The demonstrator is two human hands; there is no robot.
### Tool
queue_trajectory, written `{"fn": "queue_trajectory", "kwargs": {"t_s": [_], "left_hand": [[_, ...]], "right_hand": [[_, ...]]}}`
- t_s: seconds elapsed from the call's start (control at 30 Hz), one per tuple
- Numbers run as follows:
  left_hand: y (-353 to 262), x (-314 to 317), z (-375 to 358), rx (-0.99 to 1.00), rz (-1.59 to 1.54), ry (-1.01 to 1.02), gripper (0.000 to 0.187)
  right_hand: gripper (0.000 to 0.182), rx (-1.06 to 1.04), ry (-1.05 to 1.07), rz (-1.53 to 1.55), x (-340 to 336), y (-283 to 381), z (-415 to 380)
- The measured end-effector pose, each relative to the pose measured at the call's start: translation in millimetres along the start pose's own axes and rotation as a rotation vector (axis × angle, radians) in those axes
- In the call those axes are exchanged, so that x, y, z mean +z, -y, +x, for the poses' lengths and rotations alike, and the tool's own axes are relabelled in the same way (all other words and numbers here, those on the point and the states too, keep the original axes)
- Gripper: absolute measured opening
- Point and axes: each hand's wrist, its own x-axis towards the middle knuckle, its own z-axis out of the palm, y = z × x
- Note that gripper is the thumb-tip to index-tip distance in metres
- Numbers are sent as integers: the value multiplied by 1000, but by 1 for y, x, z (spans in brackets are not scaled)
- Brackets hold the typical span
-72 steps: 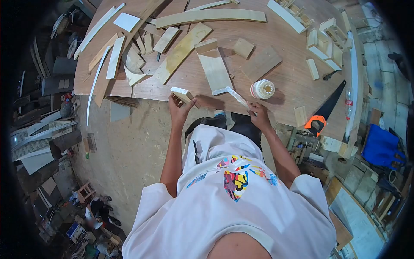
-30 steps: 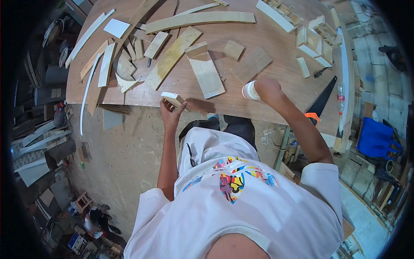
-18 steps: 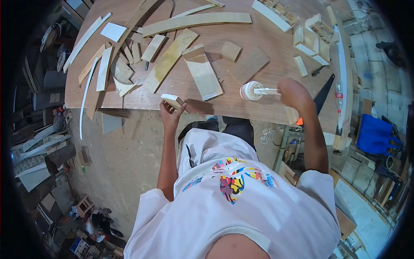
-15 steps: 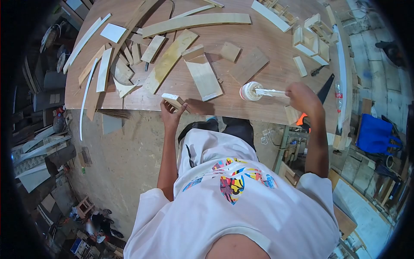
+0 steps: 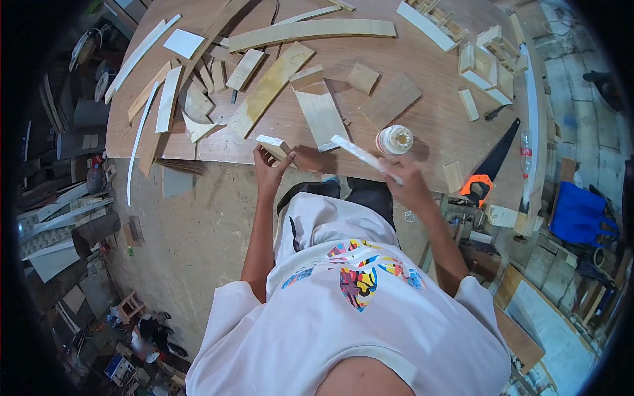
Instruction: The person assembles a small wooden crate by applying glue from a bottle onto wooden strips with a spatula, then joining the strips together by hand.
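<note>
Our coated stick has left the open jar.
Our right hand clasps it beside the jar, whitish inside; our left hand still pinches the wood block by the table edge.

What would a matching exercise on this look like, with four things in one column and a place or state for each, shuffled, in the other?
1. Left hand
2. Right hand
3. Saw
4. Blue bag

A. Off the table, far right
B. Grips a white-coated stick
C. Orange-handled, on the table
D. Holds a wooden block

Pairs: 1-D, 2-B, 3-C, 4-A
</note>
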Motion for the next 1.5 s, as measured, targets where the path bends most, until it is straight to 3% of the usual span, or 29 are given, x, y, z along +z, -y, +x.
{"fn": "queue_trajectory", "kwargs": {"t_s": [0.1, 0.27, 1.27, 1.47, 1.5], "left_hand": [[-7, -2, -4, -4, -5, -3, 82], [-3, -10, -6, -14, 10, -18, 82], [-5, -10, -7, -41, 66, -21, 85], [-10, -4, -10, -39, 77, 8, 85], [-9, -3, -10, -33, 65, 4, 85]], "right_hand": [[41, 44, -95, 45, 51, -28, -13], [44, 21, -149, 3, 80, -77, -24], [34, 56, -161, -7, 74, -99, -27], [23, 114, -153, 198, 86, -95, -25], [22, 309, -105, 394, 90, -96, -25]]}}
